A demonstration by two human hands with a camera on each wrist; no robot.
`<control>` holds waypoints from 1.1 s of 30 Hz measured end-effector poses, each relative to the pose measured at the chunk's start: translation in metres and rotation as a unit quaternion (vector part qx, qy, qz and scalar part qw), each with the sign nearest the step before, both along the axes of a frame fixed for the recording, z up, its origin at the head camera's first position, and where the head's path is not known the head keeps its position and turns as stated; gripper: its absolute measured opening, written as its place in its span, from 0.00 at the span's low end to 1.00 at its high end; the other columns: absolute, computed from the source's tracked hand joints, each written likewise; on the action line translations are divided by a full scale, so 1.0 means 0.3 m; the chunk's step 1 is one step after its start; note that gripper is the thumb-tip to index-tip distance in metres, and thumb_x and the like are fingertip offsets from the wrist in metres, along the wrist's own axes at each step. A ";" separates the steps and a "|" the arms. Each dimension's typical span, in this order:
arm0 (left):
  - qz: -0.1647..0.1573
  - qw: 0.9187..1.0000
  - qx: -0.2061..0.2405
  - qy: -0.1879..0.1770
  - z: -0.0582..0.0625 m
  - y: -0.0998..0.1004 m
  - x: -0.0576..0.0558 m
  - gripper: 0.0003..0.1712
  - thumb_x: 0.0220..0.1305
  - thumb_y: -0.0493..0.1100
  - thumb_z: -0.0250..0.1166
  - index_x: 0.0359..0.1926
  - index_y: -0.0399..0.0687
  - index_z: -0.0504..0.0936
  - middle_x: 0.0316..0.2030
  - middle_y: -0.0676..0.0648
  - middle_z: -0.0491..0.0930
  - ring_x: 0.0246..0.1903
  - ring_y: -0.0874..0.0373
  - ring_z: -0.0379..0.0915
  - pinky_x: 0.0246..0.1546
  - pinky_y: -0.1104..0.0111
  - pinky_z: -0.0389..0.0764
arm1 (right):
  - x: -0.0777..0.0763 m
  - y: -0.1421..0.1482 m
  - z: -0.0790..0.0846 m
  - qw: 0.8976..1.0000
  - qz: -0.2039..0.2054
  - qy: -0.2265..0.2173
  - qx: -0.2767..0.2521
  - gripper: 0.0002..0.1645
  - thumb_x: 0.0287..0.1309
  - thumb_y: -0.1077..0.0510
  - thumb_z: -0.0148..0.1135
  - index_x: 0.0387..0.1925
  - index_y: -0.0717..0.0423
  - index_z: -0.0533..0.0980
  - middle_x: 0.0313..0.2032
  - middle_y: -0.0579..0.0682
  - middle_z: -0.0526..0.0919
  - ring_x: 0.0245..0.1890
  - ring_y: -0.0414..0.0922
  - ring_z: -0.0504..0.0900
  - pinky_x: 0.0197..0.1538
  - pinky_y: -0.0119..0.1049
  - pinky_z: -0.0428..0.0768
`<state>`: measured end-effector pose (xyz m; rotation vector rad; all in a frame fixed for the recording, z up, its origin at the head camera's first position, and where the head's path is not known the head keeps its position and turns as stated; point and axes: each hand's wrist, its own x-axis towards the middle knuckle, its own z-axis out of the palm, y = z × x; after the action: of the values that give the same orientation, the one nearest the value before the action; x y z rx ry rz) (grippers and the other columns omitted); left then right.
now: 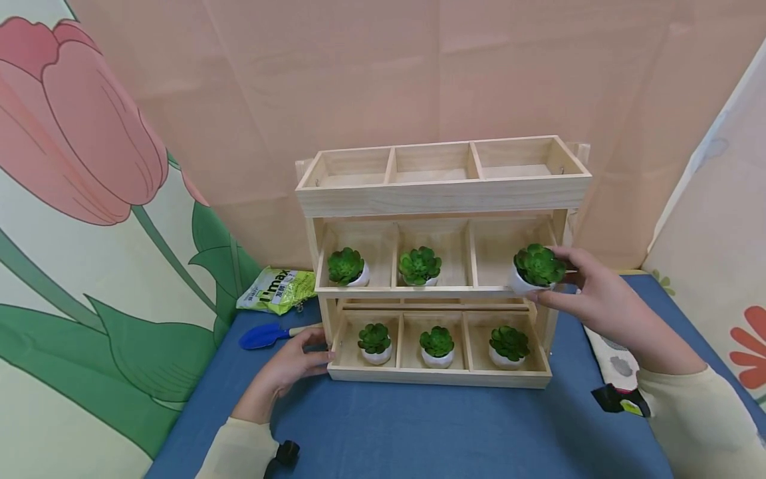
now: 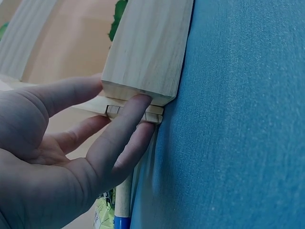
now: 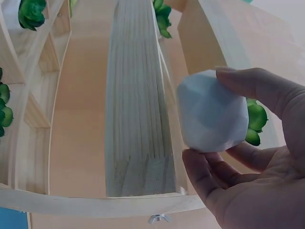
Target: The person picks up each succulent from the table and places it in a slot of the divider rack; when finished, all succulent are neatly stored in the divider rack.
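My right hand pinches the white pot of a small green succulent between thumb and fingers. It is at the front right of the middle tier of a wooden three-tier shelf, overlapping that tier's rim in the head view. In the right wrist view the faceted pot shows, with leaves behind it. My left hand touches the left end of the bottom tray with extended fingers. Two succulents sit in the middle tier's left and centre compartments. The bottom tier has one potted succulent in each of three compartments.
Left of the shelf lie a blue hand trowel with a wooden handle and a green-yellow packet. A patterned white item lies under my right forearm. The blue tabletop extends in front; a wall hanging stands behind.
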<state>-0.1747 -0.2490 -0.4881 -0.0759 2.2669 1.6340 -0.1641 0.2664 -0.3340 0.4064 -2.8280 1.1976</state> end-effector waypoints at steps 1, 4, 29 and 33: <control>0.001 1.000 -0.001 0.000 0.000 0.000 0.000 0.39 0.72 0.39 0.70 0.78 0.36 0.64 0.72 0.27 0.65 0.63 0.34 0.81 0.58 0.49 0.90 | -0.010 0.000 0.005 1.000 -0.001 -0.001 -0.004 0.45 0.67 0.51 0.75 0.77 0.60 0.65 0.66 0.64 0.75 0.61 0.64 0.80 0.44 0.23 0.81; 0.004 1.000 -0.003 0.001 0.000 0.001 0.002 0.39 0.72 0.39 0.70 0.77 0.37 0.65 0.72 0.27 0.66 0.63 0.34 0.81 0.58 0.49 0.90 | -0.042 -0.003 0.017 1.000 -0.004 0.004 -0.014 0.44 0.67 0.51 0.75 0.76 0.60 0.65 0.67 0.65 0.74 0.62 0.65 0.79 0.44 0.20 0.80; 0.012 1.000 -0.004 0.006 -0.009 0.003 0.004 0.39 0.72 0.39 0.70 0.78 0.39 0.65 0.73 0.28 0.65 0.63 0.35 0.81 0.58 0.49 0.90 | -0.162 -0.121 0.039 0.998 -0.002 0.070 -0.002 0.47 0.65 0.54 0.76 0.78 0.62 0.64 0.65 0.65 0.77 0.57 0.60 0.82 0.46 0.18 0.78; 0.016 1.000 -0.004 0.007 -0.013 0.003 -0.001 0.38 0.72 0.39 0.70 0.78 0.39 0.66 0.73 0.28 0.66 0.63 0.35 0.81 0.57 0.50 0.90 | -0.176 -0.139 0.034 0.998 -0.006 0.060 0.006 0.49 0.65 0.54 0.75 0.80 0.60 0.62 0.67 0.66 0.75 0.58 0.60 0.81 0.53 0.39 0.86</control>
<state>-0.1750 -0.2480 -0.4921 -0.1034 2.2945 1.6452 -0.2169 0.2246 -0.3239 0.4444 -2.7325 1.1146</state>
